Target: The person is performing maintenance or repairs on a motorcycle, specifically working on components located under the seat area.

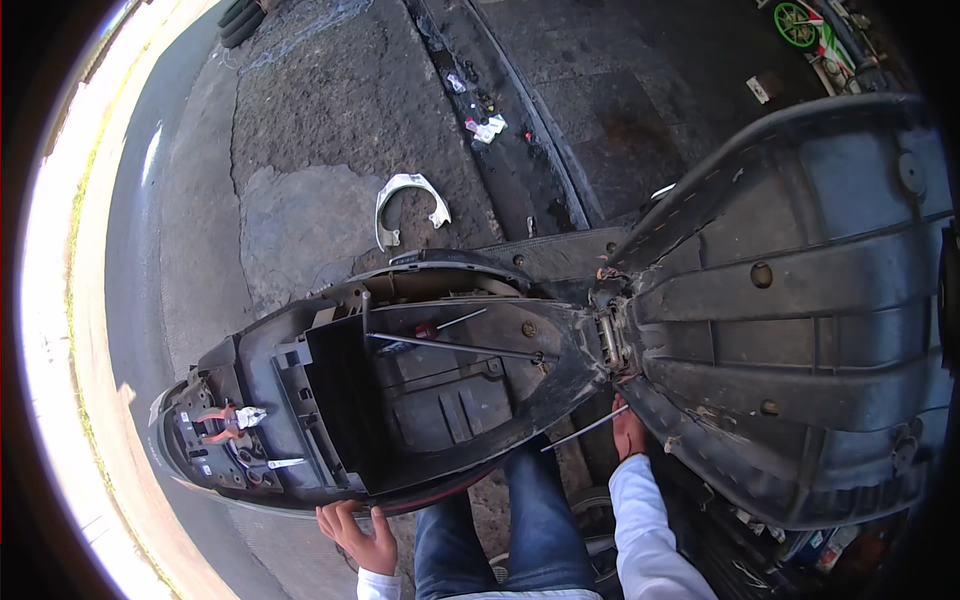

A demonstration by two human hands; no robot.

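Observation:
An open scooter underseat compartment (450, 395) lies across the middle, hinged to the raised black seat (800, 330), underside showing. My left hand (355, 532) grips the lower edge of the rear body panel (270, 500). My right hand (628, 428), below the hinge (610, 340), holds a thin metal rod (575, 437). A long bar tool (455, 347) lies over the compartment, with a small red object (425, 331) and another thin rod (462, 318). Red-handled pliers (225, 428) and a small wrench (285, 463) rest on the rear section.
On the ground beyond lie a silver curved grab rail (420, 185) and litter (485, 130) in a channel. Stacked tyres (240, 25) are at the top left, a green wheel (795, 25) at the top right. A road (140, 250) runs along the left.

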